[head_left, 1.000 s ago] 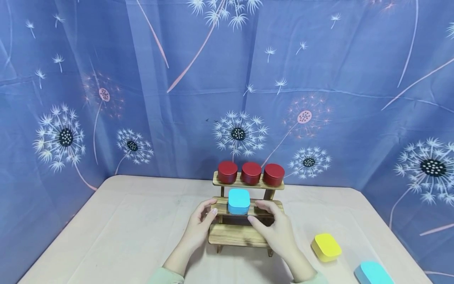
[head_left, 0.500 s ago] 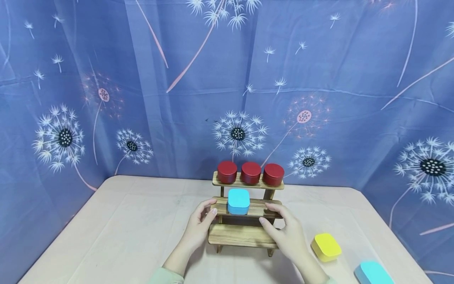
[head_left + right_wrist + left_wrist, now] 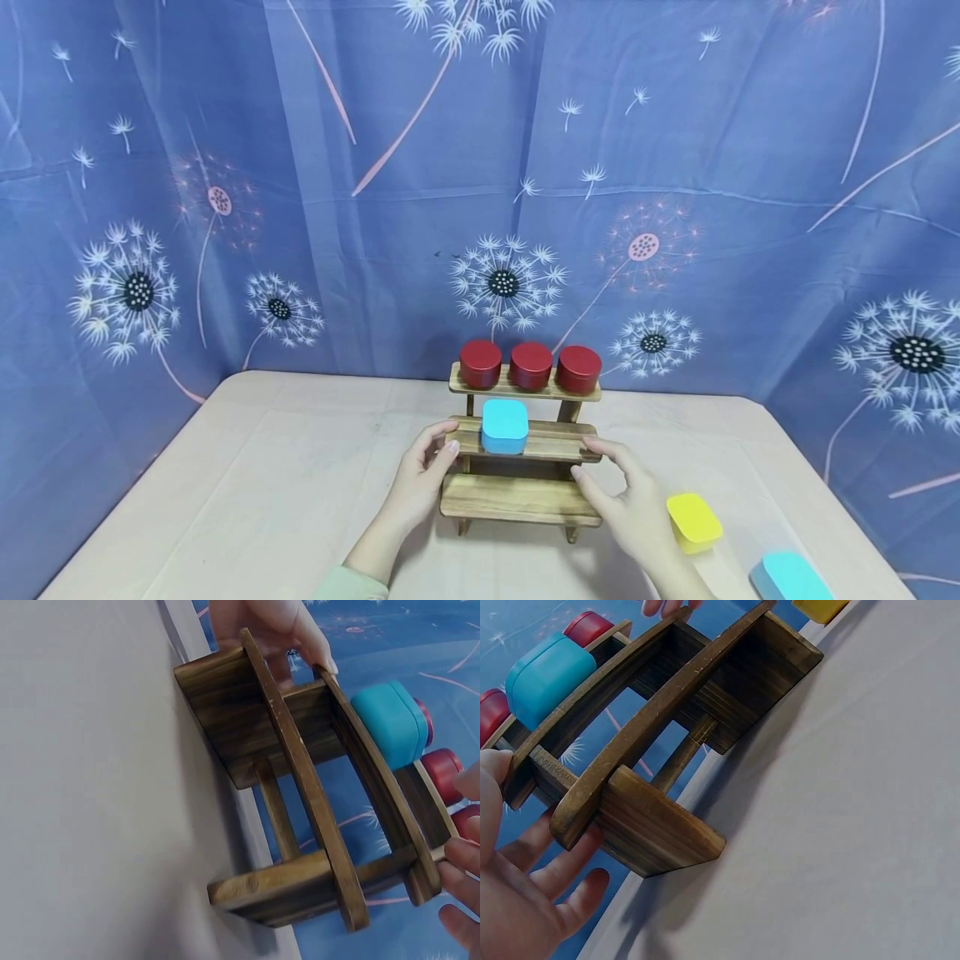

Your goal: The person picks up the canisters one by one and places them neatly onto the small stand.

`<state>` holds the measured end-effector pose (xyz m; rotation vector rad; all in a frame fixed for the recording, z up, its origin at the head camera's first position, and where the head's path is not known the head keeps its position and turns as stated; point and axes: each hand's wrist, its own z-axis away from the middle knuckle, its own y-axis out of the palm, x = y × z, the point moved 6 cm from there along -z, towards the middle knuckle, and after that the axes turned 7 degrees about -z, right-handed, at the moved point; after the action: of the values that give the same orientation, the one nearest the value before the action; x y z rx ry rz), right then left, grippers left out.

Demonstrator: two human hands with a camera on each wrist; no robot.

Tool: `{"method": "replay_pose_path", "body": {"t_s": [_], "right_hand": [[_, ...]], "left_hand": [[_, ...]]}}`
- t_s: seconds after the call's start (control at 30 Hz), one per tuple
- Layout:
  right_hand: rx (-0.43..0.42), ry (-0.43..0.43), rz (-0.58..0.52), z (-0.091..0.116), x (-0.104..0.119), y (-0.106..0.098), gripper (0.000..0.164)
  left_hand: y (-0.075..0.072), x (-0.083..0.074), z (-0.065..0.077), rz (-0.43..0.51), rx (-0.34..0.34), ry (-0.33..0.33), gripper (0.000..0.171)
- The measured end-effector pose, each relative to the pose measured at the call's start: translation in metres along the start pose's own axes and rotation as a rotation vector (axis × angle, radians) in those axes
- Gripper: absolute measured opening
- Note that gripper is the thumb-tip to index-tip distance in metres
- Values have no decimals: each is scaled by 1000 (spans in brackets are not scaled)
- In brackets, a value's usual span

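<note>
While the left hand (image 3: 420, 477) pinches the rack (image 3: 517, 497) at nine o'clock, the right hand (image 3: 632, 502), unclenched, is near three, contact unclear; on the table (image 3: 288, 475), the rack seems stiff, light, best held by both ends.

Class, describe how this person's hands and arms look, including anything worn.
The left hand and right hand wear no gloves, and no rings show on the fingers. A plain, pale green sleeve shows on the left arm, at the head view's bottom edge; none shows on the right.
</note>
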<state>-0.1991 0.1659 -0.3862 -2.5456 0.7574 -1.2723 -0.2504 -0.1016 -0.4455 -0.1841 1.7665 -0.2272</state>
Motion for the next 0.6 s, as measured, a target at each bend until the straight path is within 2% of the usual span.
{"method": "replay_pose_path", "body": {"t_s": [0.23, 0.6], "right_hand": [[-51, 26, 15, 4, -8, -11, 39], [-114, -14, 43, 7, -14, -29, 39]], "left_hand": [[0, 0, 1, 19, -6, -9, 32], [0, 1, 0, 5, 3, -5, 34]]}}
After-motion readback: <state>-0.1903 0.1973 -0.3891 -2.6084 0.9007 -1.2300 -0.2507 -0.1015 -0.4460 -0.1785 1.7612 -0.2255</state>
